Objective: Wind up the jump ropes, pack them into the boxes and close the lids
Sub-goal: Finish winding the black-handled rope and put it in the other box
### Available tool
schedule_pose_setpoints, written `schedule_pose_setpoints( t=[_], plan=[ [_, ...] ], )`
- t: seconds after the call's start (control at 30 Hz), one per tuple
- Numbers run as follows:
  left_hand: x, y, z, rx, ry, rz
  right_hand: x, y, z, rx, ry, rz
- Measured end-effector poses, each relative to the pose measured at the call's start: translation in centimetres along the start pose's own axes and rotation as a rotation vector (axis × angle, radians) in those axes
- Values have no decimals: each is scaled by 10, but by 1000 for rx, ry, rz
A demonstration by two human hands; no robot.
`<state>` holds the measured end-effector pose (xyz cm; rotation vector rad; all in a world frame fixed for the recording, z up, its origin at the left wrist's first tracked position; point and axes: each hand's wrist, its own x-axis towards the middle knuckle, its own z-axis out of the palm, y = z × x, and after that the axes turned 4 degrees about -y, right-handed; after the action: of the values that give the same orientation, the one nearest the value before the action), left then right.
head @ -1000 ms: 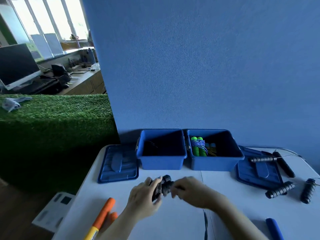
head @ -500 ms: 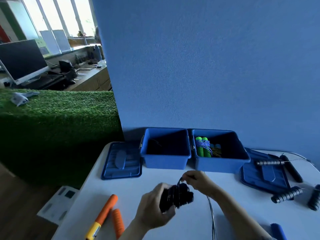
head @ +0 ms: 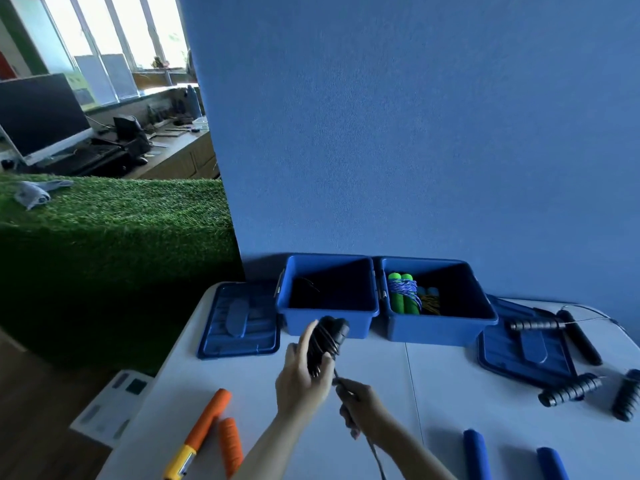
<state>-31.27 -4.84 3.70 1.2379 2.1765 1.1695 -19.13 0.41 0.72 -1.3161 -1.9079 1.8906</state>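
The black jump rope with its two black handles [head: 325, 344] is held above the white table [head: 440, 386], just in front of the left blue plastic box [head: 329, 322]. The left hand [head: 303, 379] grips the paired handles, fingers curled round them, with several turns of thin dark cord wound about them. The right hand [head: 360, 403] is closed round the loose cord [head: 375, 455], which runs from the handles through the fist and down toward the near edge of the view.

The left box stands open; its inside is dark and what it holds cannot be made out. Touching it on the right, the right blue plastic box [head: 440, 329] holds a wound green-handled rope [head: 401, 296] and a second bundle with blue handles [head: 427, 299]. A flat blue lid [head: 239, 322] lies left of the boxes, another blue lid [head: 523, 344] to the right. Black ribbed handles [head: 569, 389] and thin black handles [head: 580, 337] lie at the right, orange foam handles [head: 207, 420] near the left edge, and two blue foam handles [head: 478, 455] at the near right.
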Motion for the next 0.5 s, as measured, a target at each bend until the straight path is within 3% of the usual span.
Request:
schedule_pose_setpoints(
  t=[0.2, 0.37, 0.5],
  plan=[
    [10, -21, -7, 68, 67, -128, -18, -6, 7, -65, -62, 51],
    [13, -28, -10, 20, 122, -156, -31, -11, 11, -405, -160, 89],
    [16, -33, -16, 60, 140, -179, -39, -19, 10, -448, -121, 40]
  ],
)
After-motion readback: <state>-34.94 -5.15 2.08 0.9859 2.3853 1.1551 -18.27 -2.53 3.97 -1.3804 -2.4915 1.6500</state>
